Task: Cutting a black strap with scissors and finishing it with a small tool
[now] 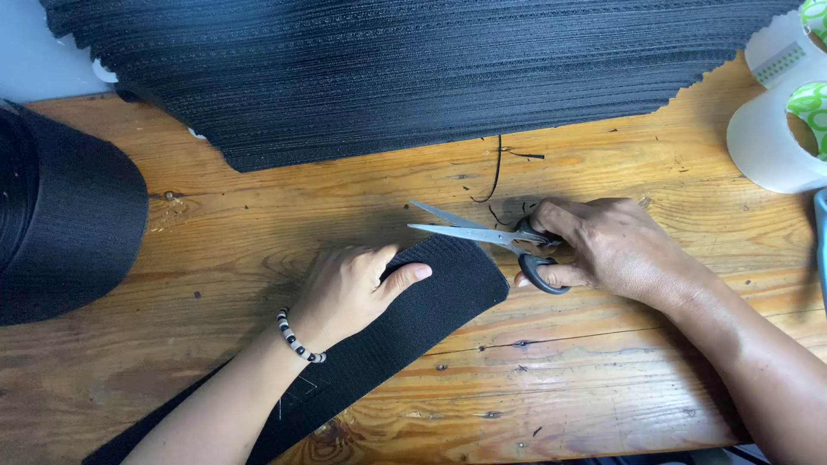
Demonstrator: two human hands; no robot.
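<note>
Head view: left hand presses flat, fingers spread, on the black woven strap with rounded end lying on the wooden table. Right hand is closed around the grey-handled steel scissors, blades apart beside the strap's edge. I think small snips along the curve work best.

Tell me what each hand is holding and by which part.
The right hand holds the open scissors by their black handle loops. The left hand grips nothing; it presses flat on the rounded end of the black webbing strip.

Black webbing strip lies flat, rounded end beside open scissors.
</note>
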